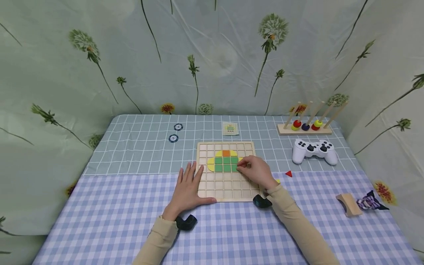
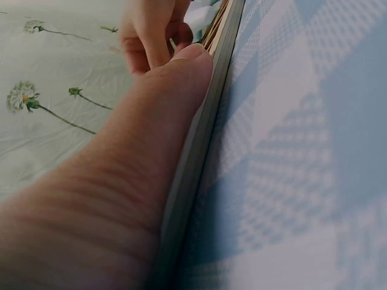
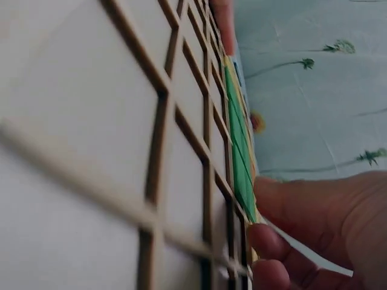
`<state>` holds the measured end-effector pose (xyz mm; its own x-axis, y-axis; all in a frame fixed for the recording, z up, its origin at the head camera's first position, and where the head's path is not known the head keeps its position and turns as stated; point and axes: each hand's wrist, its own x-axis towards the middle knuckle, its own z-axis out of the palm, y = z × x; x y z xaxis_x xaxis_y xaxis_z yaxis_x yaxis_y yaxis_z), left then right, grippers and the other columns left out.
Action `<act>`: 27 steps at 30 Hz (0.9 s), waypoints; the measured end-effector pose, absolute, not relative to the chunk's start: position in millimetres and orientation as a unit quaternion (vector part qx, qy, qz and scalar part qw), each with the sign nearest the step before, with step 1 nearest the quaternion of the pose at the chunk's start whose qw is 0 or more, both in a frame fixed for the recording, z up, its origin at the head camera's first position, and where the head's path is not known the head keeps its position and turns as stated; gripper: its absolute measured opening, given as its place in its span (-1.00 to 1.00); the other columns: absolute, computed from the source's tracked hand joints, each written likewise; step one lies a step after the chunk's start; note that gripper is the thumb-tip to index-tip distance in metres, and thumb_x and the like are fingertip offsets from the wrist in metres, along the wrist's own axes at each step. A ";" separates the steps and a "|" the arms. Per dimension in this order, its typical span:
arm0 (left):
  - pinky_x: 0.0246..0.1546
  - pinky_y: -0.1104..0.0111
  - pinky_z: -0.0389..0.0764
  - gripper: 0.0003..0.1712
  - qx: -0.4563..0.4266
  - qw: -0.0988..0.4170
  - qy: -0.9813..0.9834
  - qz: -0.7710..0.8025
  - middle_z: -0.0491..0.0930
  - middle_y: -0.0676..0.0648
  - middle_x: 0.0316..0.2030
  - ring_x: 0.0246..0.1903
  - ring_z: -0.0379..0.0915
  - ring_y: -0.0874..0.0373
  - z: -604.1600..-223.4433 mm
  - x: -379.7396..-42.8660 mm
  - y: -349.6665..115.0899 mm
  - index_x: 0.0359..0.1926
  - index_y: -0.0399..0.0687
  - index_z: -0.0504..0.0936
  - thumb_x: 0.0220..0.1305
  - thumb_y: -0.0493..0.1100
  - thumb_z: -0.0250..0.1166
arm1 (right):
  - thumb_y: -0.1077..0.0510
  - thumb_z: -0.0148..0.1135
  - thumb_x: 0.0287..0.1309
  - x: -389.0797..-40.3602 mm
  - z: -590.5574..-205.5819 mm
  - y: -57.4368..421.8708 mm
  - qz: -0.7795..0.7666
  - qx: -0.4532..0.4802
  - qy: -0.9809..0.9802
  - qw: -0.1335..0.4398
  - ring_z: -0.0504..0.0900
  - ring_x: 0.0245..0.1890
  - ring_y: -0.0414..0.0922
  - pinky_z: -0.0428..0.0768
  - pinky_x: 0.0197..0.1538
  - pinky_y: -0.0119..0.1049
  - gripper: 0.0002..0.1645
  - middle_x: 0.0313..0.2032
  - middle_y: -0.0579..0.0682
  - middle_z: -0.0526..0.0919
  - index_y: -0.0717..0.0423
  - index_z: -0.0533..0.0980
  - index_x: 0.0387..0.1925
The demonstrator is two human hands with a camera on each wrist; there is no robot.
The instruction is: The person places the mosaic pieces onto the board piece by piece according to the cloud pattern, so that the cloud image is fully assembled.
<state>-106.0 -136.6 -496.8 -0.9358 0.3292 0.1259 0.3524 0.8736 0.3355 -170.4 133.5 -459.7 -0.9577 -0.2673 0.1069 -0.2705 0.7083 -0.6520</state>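
A square wooden grid board lies on the table. Green square tiles fill several of its cells, with an orange tile above them and rounded yellow pieces round the sides and top. My left hand is spread at the board's lower left corner, fingers along the left side, thumb on the front edge. At the right end of the green tiles, my right hand pinches at a yellow piece, mostly hidden by the fingertips.
Behind the board lies a small pattern card; two round chips are to its left. On the right are a bead rack, a white game controller, a red triangle, a wooden arch block and a purple wrapped item.
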 end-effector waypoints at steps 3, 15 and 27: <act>0.35 0.00 -0.34 0.42 -0.175 0.028 -0.968 -0.179 -0.13 -0.27 0.44 0.42 -0.38 -0.13 -496.9 -105.5 -137.0 0.47 -0.13 0.01 -0.24 0.67 0.16 | 0.09 0.39 0.07 -166.4 -457.6 146.7 0.363 0.138 -0.922 0.002 0.47 -0.52 -0.18 0.41 -0.46 -0.27 -0.89 -0.45 -0.16 0.61 0.03 0.68 -0.37; 0.35 0.03 -0.38 0.43 -0.172 0.025 -0.970 -0.173 -0.14 -0.25 0.45 0.43 -0.41 -0.11 -498.3 -106.5 -139.1 0.48 -0.09 -0.02 -0.24 0.70 0.11 | 0.11 0.31 0.16 -146.4 -451.3 214.2 0.327 0.067 -0.943 -0.003 0.41 -0.56 -0.15 0.36 -0.53 -0.28 -0.81 -0.45 -0.07 0.61 0.17 0.66 -0.29; 0.35 0.04 -0.40 0.42 -0.173 0.021 -0.969 -0.175 -0.17 -0.25 0.45 0.43 -0.43 -0.10 -498.4 -107.2 -137.3 0.49 -0.09 -0.04 -0.23 0.69 0.13 | 0.19 0.37 0.09 -130.5 -462.3 246.5 0.303 0.125 -0.943 -0.054 0.34 -0.49 -0.15 0.33 -0.48 -0.33 -0.77 -0.34 -0.06 0.50 0.14 0.66 -0.17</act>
